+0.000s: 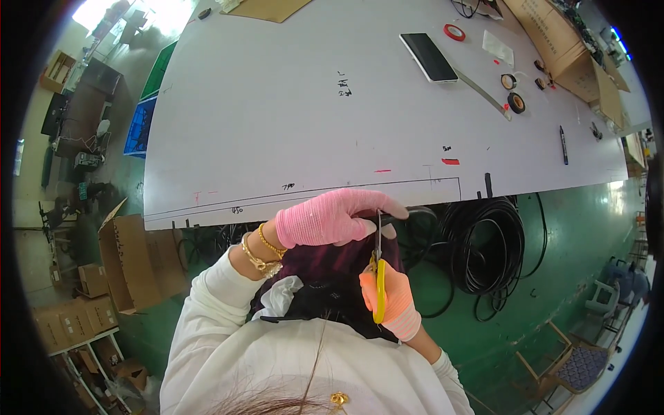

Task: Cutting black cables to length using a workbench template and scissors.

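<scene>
Currently, the right hand (395, 294), in an orange glove, is clenched around the handles of the yellow-handled scissors (380, 290), blades pointing away from the body. The left hand (328, 218), in a pink glove, has its fingers curled at the blades; whether it grasps a dark strand there cannot be told. Both hands and the scissors are at the near edge of the white table (277, 104). To their right, beyond that edge, a coil of black cable (515, 242) shows against the green floor (443, 360). Farther off, a black marker (564, 145), a dark-screened device (429, 57) and a red tape roll (454, 32) lie on the tabletop.
</scene>
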`<state>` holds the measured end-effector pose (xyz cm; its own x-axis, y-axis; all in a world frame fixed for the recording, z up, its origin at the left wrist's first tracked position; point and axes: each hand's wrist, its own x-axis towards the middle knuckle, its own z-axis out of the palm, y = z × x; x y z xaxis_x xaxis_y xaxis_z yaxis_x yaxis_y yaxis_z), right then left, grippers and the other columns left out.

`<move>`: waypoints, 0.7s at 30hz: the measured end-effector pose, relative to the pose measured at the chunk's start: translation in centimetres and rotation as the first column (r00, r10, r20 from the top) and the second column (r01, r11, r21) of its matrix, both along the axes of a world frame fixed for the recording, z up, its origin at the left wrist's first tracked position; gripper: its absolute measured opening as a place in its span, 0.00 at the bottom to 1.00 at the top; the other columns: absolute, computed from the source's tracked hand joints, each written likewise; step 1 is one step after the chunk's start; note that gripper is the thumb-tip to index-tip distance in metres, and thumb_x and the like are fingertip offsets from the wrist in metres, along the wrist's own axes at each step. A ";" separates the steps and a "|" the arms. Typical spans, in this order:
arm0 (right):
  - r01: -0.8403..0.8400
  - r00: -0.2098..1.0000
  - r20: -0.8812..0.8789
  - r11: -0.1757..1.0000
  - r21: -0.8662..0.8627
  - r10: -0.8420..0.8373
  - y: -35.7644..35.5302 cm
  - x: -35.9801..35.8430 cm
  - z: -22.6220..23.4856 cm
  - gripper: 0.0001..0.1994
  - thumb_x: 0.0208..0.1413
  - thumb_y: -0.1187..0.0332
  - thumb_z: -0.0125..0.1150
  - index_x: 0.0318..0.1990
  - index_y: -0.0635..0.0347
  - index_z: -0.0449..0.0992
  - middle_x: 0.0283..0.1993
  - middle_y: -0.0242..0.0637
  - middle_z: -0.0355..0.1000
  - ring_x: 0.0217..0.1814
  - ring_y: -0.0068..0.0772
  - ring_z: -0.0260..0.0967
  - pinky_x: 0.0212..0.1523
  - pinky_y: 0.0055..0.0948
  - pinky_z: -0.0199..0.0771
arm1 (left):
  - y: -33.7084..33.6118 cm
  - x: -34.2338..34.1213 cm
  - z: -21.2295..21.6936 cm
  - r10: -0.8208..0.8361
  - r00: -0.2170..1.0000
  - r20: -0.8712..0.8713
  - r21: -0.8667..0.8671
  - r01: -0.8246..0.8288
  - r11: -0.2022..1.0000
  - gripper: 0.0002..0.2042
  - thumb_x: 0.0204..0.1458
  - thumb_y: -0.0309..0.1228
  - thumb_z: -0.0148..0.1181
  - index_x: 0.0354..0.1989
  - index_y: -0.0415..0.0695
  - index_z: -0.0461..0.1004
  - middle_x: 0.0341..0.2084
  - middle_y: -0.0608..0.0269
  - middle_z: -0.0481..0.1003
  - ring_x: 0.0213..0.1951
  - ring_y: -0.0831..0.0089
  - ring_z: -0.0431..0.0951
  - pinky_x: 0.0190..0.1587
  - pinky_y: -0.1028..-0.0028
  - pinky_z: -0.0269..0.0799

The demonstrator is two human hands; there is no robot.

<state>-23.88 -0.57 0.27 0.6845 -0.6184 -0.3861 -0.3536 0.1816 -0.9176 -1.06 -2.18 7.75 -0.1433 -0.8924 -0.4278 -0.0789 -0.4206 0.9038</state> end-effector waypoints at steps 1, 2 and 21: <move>-0.002 1.000 0.003 1.000 -0.001 0.002 -0.2 0.1 0.6 0.13 0.63 0.62 0.62 0.34 0.61 0.70 0.24 0.35 0.69 0.24 0.32 0.65 0.30 0.31 0.68 | -0.1 0.3 -0.7 -0.051 0.995 -0.089 -0.045 0.047 0.998 0.22 0.48 0.17 0.48 0.54 0.40 0.72 0.39 0.65 0.80 0.30 0.83 0.70 0.33 0.80 0.70; -0.021 0.998 -0.060 0.996 0.092 0.027 -0.4 0.4 1.5 0.13 0.62 0.61 0.63 0.34 0.61 0.70 0.24 0.35 0.69 0.24 0.30 0.65 0.29 0.30 0.67 | -0.1 0.6 -1.1 -0.105 0.979 -0.174 -0.094 0.090 0.991 0.22 0.48 0.16 0.46 0.54 0.39 0.72 0.42 0.64 0.81 0.30 0.85 0.70 0.32 0.81 0.69; -0.133 0.989 -0.145 0.541 -0.831 0.022 -7.1 0.8 0.1 0.18 0.39 0.60 0.79 0.26 0.57 0.73 0.19 0.38 0.65 0.20 0.46 0.62 0.23 0.41 0.64 | 9.7 3.6 3.7 0.311 0.917 0.249 -0.081 -0.301 0.950 0.20 0.52 0.15 0.52 0.55 0.36 0.72 0.41 0.58 0.80 0.39 0.73 0.80 0.45 0.73 0.76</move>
